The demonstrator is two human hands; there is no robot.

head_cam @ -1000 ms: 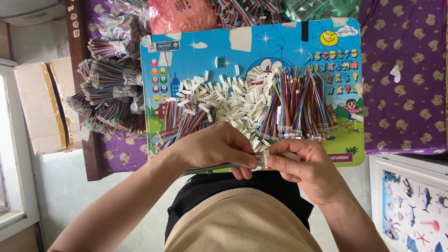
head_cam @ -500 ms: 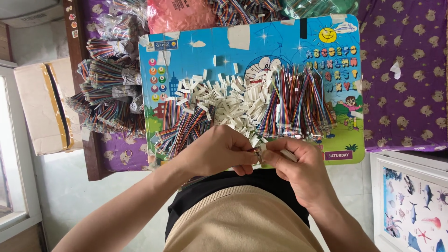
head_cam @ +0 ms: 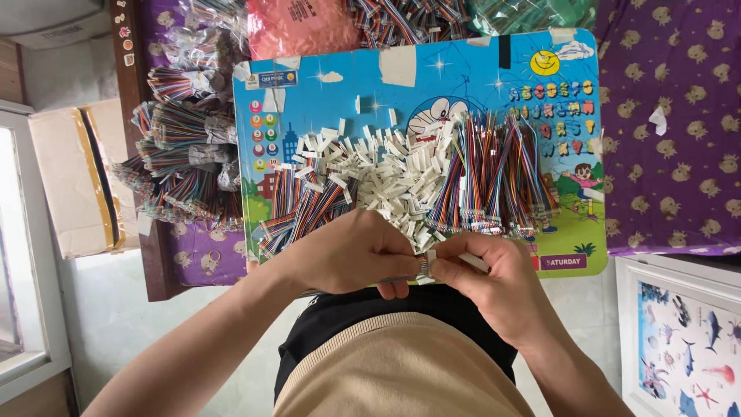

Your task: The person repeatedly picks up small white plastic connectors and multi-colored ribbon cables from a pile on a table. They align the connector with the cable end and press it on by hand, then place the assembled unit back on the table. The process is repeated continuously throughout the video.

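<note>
Two hands work here, the left hand [head_cam: 351,251] and the right hand [head_cam: 494,282], pinching one small white connector [head_cam: 426,265] between them. One blue board [head_cam: 463,73] bears a heap of white connectors [head_cam: 386,174], too many to count, flanked by two spreads of wires [head_cam: 494,177]. One cardboard box [head_cam: 73,181] lies at the left.

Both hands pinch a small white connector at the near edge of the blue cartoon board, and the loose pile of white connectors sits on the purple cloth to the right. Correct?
Not quite. In the head view the white connectors lie heaped on the blue cartoon board itself, not on the purple cloth. The left hand and right hand do pinch a small white connector at its near edge.
</note>
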